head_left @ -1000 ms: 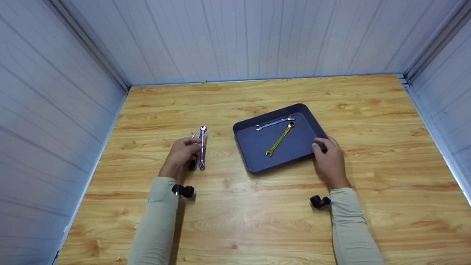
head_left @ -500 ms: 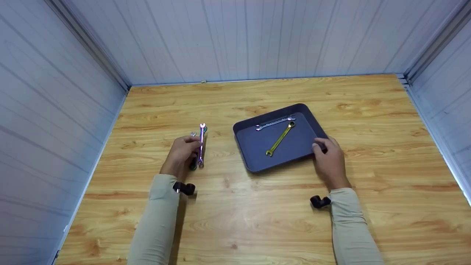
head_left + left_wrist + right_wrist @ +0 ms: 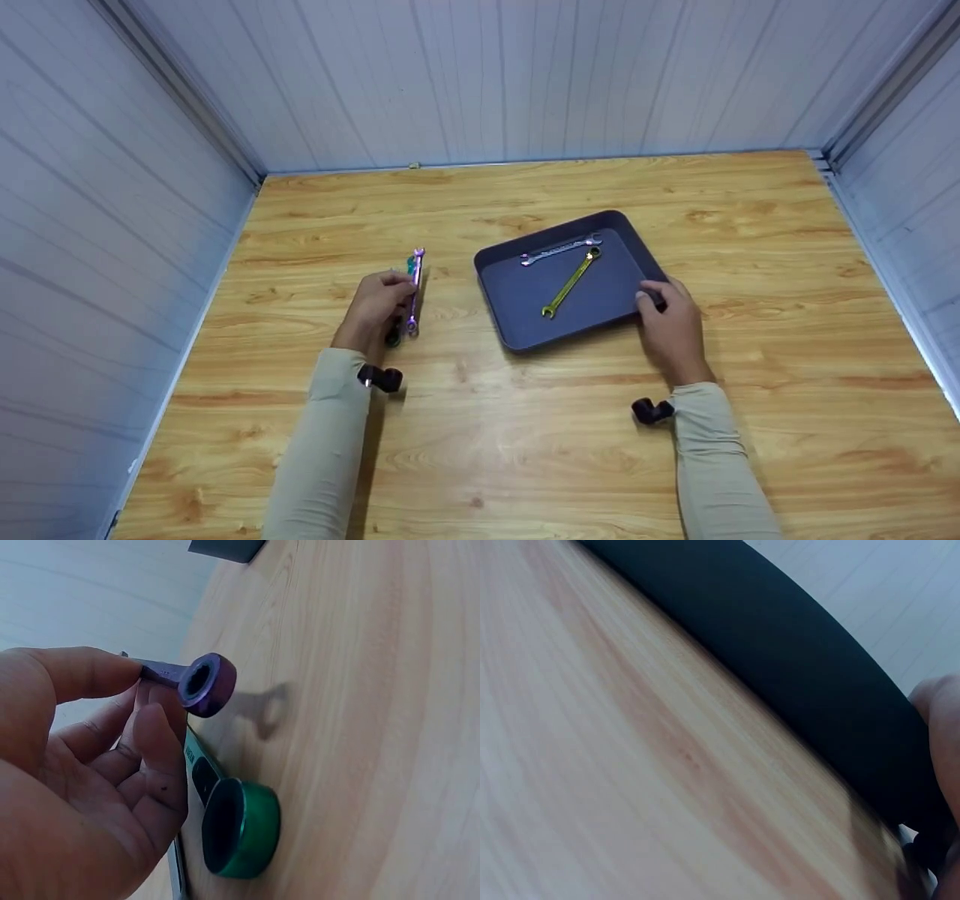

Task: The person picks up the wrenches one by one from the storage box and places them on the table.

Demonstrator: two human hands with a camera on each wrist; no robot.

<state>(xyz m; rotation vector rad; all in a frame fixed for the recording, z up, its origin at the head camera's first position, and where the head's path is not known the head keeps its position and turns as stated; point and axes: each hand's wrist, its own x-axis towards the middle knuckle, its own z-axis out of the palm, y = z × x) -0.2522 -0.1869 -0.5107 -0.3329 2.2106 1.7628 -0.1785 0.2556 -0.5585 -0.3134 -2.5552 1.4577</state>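
In the head view my left hand [image 3: 375,301] pinches a purple wrench [image 3: 415,300] between thumb and fingers. The left wrist view shows the wrench's ring end [image 3: 210,686] held off the table, casting a shadow. Below it lies a green wrench [image 3: 256,831] with a large ring end, partly hidden by the hand. A thin edge of another metal tool [image 3: 177,870] shows beside that. My right hand [image 3: 675,326] grips the near right corner of a dark grey tray [image 3: 514,307]. Inside the tray lie a yellow wrench [image 3: 571,283] and a silver wrench [image 3: 562,251].
The wood-grain table [image 3: 480,435] meets a pale panelled wall [image 3: 525,82] at the back, with more panels on the left and right. A small camera [image 3: 384,378] sits on the left wrist and another camera [image 3: 651,411] on the right.
My left hand, with the purple wrench, has shifted slightly away from me and to the right, lifting it; the green wrench's far end now shows beside it. The right hand and tray stay put.
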